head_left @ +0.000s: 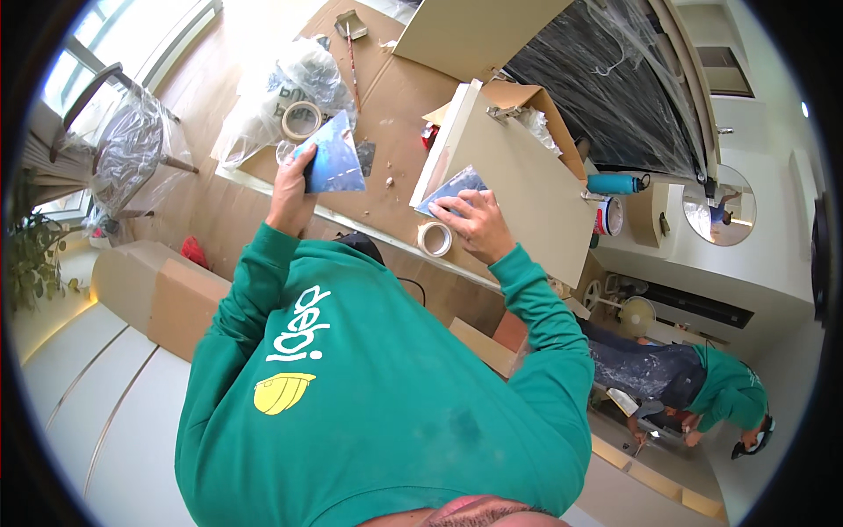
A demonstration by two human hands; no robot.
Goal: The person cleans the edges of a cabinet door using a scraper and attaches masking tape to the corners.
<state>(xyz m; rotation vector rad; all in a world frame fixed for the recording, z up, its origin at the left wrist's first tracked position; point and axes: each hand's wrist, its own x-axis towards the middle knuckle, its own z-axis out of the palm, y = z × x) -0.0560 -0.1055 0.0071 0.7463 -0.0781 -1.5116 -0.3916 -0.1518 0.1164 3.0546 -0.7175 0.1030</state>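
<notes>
In my left hand (290,195) is a flat blue plate (338,160), like a filler spreader, gripped at its near corner and tilted above the cardboard. My right hand (481,228) grips a smaller blue plate (457,185) of similar look, its fingers pressed on the face. This one is at the near left corner of a beige door panel (522,206); whether it touches the panel I cannot tell. A roll of masking tape (448,240) lies just below my right fingers. Another tape roll (289,130) sits beyond my left hand, beside a plastic bag (312,75).
Cardboard (386,105) covers the worktop, with a thin brush (354,70) and crumbs on it. Behind the panel stands an open carton (518,95); a blue bottle (615,184) is to its right. A co-worker (724,386) bends over at the lower right. A plastic-wrapped chair (132,140) stands left.
</notes>
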